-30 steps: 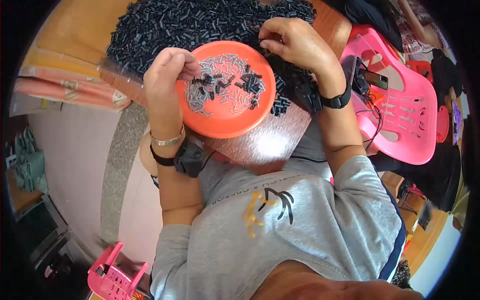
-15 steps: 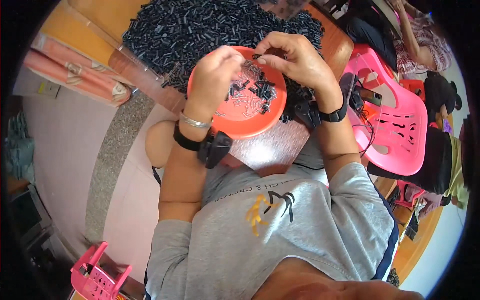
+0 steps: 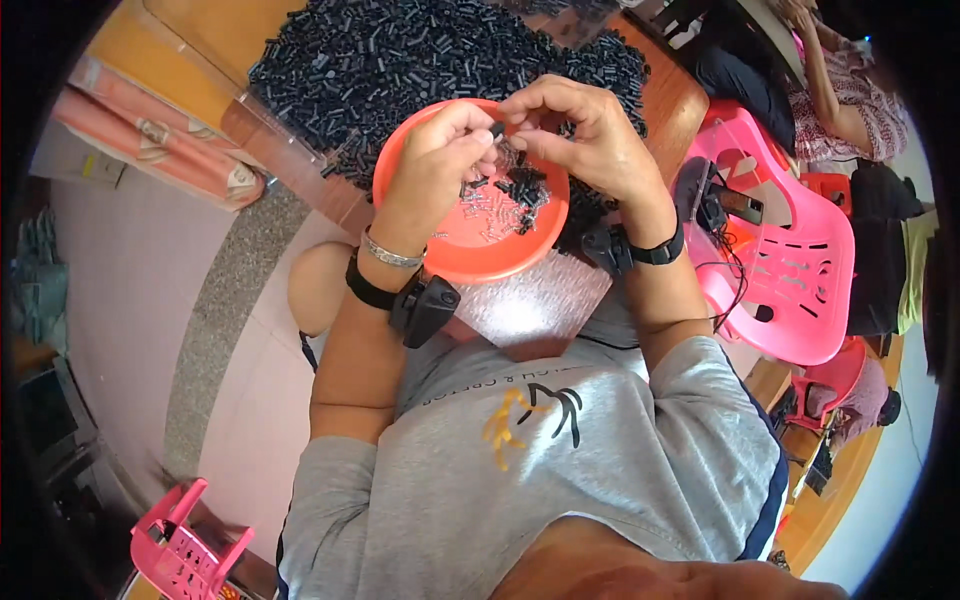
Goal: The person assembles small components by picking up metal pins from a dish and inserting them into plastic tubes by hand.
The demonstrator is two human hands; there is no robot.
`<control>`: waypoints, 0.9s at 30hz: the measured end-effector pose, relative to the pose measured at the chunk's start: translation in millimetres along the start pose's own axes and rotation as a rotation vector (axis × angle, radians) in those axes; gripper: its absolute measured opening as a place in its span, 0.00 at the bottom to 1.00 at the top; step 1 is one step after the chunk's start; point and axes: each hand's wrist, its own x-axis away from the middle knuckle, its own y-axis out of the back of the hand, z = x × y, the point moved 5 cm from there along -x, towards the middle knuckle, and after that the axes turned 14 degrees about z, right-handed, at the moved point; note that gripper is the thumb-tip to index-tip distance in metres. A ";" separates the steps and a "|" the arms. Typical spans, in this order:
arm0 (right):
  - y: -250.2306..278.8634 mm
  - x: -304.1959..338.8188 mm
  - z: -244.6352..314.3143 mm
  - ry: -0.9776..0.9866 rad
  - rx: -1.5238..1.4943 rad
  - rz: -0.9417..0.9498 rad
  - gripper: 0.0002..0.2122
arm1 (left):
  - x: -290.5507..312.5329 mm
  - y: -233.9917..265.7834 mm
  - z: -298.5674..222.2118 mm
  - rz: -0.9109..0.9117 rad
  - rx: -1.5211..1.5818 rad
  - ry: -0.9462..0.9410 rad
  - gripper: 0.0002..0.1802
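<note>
Both hands meet above the far half of an orange-red plastic bowl [image 3: 455, 257]. My left hand [image 3: 437, 165] is closed in a pinch on a small black cylindrical piece [image 3: 497, 129]. Close beside it, my right hand [image 3: 590, 140] has thumb and forefinger drawn together; what lies between them is too small to make out. Inside the bowl are many small silvery metal pieces [image 3: 488, 212], perhaps springs, and a cluster of black pieces [image 3: 524, 187]. Beyond the rim spreads a large heap of short black cylinders [image 3: 400, 60], partly hidden behind my hands.
The heap lies on a wooden table [image 3: 680, 95]. To my right stands a pink plastic chair [image 3: 800, 260] with a phone-like device [image 3: 741, 205] and cables on it. Another person [image 3: 840, 100] sits at the far right. A second pink chair [image 3: 185, 550] is at lower left.
My hands have come together over the bowl. The right fingers held a small dark piece apart from the left; a black piece now shows at the left fingertips.
</note>
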 end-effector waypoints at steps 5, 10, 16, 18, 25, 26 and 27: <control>-1.0 -0.7 7.7 -0.007 0.029 0.023 0.08 | 2.0 -0.6 -3.1 0.019 0.031 -0.018 0.09; -4.4 -0.3 10.8 0.025 0.064 -0.045 0.06 | 1.6 0.6 -1.9 -0.013 0.041 0.010 0.09; -6.4 -1.4 18.8 0.101 0.119 -0.059 0.05 | 1.6 4.8 -1.4 0.038 0.122 -0.033 0.09; -7.6 -1.5 18.0 0.080 0.097 -0.042 0.06 | 1.5 2.9 -2.2 0.049 0.139 -0.003 0.09; -11.3 -3.7 17.2 0.080 0.042 -0.090 0.11 | -0.8 -1.5 -6.5 0.025 0.024 -0.083 0.12; -11.2 -3.2 20.2 0.137 0.114 -0.096 0.12 | -0.8 -2.2 -7.2 0.034 0.006 -0.089 0.13; -10.9 -2.5 19.9 0.136 0.116 -0.099 0.12 | -1.3 -2.9 -8.0 0.043 -0.012 -0.096 0.14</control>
